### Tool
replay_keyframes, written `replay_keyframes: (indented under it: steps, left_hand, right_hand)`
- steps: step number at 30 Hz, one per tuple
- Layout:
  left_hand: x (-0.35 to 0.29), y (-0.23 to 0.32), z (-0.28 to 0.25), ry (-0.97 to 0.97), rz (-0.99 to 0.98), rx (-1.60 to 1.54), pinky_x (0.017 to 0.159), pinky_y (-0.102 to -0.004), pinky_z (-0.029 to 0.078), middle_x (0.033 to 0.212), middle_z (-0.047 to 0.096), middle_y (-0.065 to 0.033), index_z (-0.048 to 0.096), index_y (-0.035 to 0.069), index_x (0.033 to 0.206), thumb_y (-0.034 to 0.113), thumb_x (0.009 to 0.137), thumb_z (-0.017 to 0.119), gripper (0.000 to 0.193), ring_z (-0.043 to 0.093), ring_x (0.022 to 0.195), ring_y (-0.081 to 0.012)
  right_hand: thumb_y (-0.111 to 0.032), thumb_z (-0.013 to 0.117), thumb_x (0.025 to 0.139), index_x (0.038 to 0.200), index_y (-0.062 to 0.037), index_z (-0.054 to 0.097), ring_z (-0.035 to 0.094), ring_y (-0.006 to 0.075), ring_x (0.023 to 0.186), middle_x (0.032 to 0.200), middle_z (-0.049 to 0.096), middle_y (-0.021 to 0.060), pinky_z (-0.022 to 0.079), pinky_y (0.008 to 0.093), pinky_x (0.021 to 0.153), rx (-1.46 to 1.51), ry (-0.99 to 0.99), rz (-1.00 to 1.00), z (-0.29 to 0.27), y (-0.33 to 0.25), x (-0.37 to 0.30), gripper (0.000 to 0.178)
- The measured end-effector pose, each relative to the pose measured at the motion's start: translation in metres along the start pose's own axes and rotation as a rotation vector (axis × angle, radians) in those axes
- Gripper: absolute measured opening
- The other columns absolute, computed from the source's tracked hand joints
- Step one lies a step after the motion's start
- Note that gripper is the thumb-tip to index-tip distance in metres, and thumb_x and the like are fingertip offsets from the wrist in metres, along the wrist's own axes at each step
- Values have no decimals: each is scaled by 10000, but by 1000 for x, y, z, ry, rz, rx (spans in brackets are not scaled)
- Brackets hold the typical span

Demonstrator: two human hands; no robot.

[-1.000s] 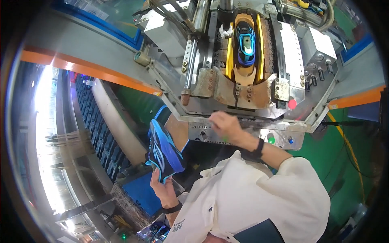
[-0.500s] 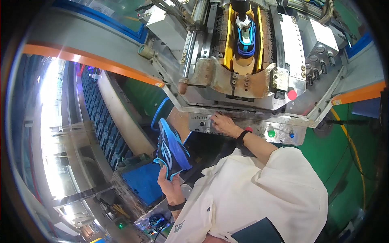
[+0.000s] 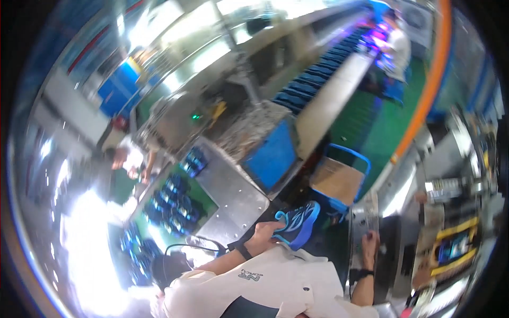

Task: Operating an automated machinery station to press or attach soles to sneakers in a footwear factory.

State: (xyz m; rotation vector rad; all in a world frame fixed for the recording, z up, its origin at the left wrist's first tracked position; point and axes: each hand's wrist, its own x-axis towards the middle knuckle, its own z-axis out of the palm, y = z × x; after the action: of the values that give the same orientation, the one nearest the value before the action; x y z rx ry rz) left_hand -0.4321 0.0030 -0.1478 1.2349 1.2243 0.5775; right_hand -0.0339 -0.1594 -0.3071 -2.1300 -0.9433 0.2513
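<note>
By its heel end, my left hand [image 3: 264, 237] grips a black and blue sneaker [image 3: 302, 225] with light-blue trim. The shoe's toe points up and away from me, and its blue sole faces right. Over at the metal control panel [image 3: 360, 214], my right hand [image 3: 369, 245] rests with fingers curled against the panel face. Blur hides what those fingers pinch. Another blue shoe [image 3: 449, 249] sits between the yellow pads [image 3: 456, 225] of the pressing machine, at the far right.
A cart with a brown board [image 3: 335, 180] and blue rail stands beyond the sneaker. A metal table [image 3: 233, 193] lies left, beside racked shoes [image 3: 172, 204]. Dark shoe-shaped pieces line a conveyor [image 3: 313, 79]. One co-worker [image 3: 395, 50] is at its far end, another person [image 3: 132, 159] at left.
My view has swung left, bringing the conveyor, metal table and co-workers into sight. The pressing machine has shifted to the right edge. My left hand still holds the sneaker; my right stays at the panel.
</note>
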Motion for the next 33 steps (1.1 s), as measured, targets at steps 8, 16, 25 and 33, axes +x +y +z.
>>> replay_keyframes:
  steps: [8,16,25,33]
  left_hand:
    - [-21,-42,-127,681,-350,-832,687,-467,608,999,654,-157,639,6,1042,40,776,703,276,668,854,-293]
    - [38,-110,-317,1058,-104,-537,714,-473,588,1044,621,-187,648,-41,949,100,756,717,249,624,1001,-307]
    - [153,-200,-552,1398,-117,-247,584,-436,476,657,597,-120,652,-26,752,238,638,729,298,576,607,-272]
    - [207,-295,-673,1535,109,-162,872,-375,494,1015,677,-226,656,-45,1064,207,740,661,411,643,959,-346]
  right_hand:
    - [-191,622,933,989,5,639,609,158,843,904,660,91,486,287,794,203,58,-307,-16,-234,149,204]
    - [-121,575,937,1136,9,615,637,228,1004,1089,661,148,527,330,802,107,-189,-690,131,-489,250,241]
    - [-372,403,997,1163,37,614,569,423,1072,1175,618,239,440,461,913,-600,-263,-556,266,-532,308,489]
    - [-384,444,985,1139,15,647,583,399,1091,1159,637,231,438,427,935,-447,-293,-587,287,-519,320,473]
